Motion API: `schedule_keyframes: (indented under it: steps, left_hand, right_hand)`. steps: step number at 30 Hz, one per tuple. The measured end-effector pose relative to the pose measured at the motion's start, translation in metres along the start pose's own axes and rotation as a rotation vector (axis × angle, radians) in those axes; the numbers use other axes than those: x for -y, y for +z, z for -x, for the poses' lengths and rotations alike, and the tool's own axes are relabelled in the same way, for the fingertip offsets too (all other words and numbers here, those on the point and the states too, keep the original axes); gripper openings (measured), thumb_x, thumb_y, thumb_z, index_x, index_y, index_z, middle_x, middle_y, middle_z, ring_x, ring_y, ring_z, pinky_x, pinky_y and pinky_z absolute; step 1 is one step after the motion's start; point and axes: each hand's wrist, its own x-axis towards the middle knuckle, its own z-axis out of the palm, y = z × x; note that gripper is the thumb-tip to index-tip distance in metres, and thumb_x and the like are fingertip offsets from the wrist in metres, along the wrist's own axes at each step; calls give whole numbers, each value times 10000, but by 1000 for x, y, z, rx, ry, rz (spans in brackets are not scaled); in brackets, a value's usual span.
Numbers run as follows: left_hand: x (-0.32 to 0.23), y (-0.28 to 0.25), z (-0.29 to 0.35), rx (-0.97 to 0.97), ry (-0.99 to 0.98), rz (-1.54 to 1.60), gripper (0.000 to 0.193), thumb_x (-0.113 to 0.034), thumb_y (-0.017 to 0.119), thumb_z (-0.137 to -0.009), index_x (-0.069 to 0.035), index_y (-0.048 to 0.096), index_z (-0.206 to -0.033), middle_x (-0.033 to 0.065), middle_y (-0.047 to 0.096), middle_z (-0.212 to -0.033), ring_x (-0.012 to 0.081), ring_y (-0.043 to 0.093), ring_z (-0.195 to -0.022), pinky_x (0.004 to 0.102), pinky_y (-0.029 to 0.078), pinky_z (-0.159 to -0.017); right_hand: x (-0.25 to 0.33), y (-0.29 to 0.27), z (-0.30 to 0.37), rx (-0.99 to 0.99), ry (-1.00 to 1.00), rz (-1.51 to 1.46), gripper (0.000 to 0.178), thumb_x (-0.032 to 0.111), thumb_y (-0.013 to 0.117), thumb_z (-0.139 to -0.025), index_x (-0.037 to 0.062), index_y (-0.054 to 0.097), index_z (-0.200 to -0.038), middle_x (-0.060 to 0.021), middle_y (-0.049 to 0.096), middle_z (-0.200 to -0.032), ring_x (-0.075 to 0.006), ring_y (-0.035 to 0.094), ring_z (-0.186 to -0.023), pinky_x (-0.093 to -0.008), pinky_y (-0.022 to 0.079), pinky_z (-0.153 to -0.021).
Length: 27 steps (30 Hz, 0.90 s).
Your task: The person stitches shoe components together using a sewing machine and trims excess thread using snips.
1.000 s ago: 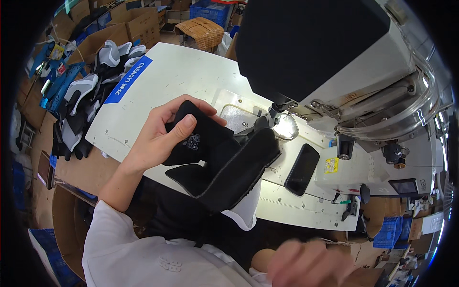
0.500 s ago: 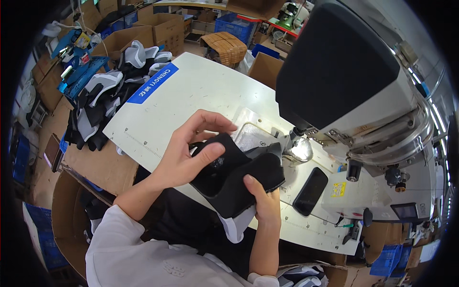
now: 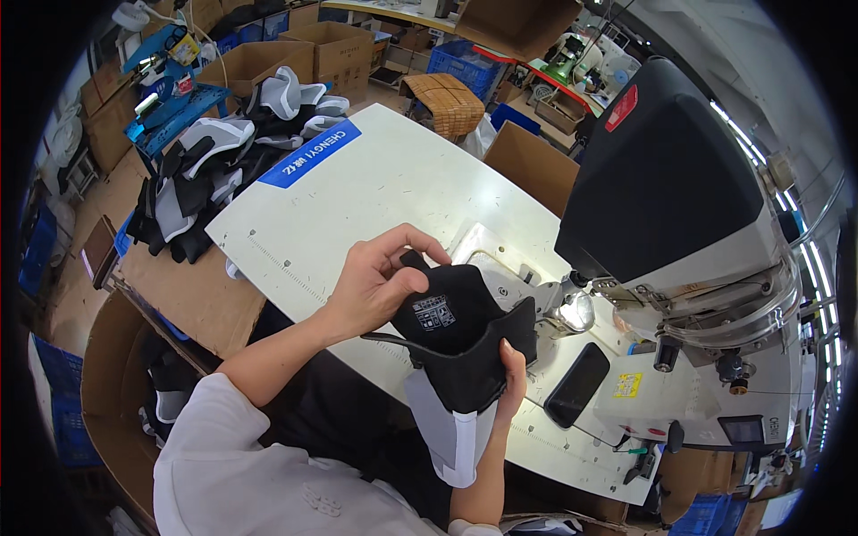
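A black and light-grey shoe upper (image 3: 465,371) is held up over the near edge of the white table, its opening turned upward. White printing shows on its black inner lining. My left hand (image 3: 371,284) pinches the upper's rim at the far left between thumb and fingers. On the other side, my right hand (image 3: 512,382) grips the upper, thumb on the black outside and the other fingers hidden behind it. The grey part with a pale strip hangs down toward my lap. Just beyond the upper is the sewing machine's metal plate (image 3: 493,256).
A large sewing machine (image 3: 661,179) stands at the right. A black phone (image 3: 577,385) lies beside its base on the white table (image 3: 384,188). Black and grey uppers (image 3: 210,165) are heaped at the left. Cardboard boxes (image 3: 116,402) stand around, one at my left elbow.
The upper has been turned more upright and its opening spread, so the printed lining and pale strip now show. My left hand has shifted slightly right; the view has tilted.
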Motion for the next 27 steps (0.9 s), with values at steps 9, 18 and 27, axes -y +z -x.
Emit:
schedule_keyframes:
  steps: [9, 18, 27]
  left_hand:
    - [-21, -2, -12, 13, 150, -238, 462, -461, 702, -816, -22, 627, -940, 40, 627, -731, 104, 569, -584, 247, 411, -521]
    - [-15, 2, -16, 3, 463, -523, 438, -414, 796, -724, -19, 612, -772, 50, 521, -640, 159, 474, -529, 279, 361, -506]
    - [-18, -3, -30, 330, -59, -62, 253, -166, 797, -755, 3, 642, -861, -23, 603, -671, 37, 518, -647, 234, 411, -572]
  right_hand:
    - [5, 30, 2, -29, 70, -216, 337, 227, 568, -891, -25, 626, -1106, -124, 675, -1053, -223, 661, -938, -319, 524, -861]
    - [2, 32, -3, 126, 181, -597, 446, 236, 476, -939, -24, 485, -1301, -182, 609, -1200, -290, 635, -1049, -401, 504, -954]
    - [-3, 14, -1, -3, 29, -267, 310, 243, 606, -942, -9, 619, -1122, -110, 667, -1047, -199, 652, -948, -320, 518, -862]
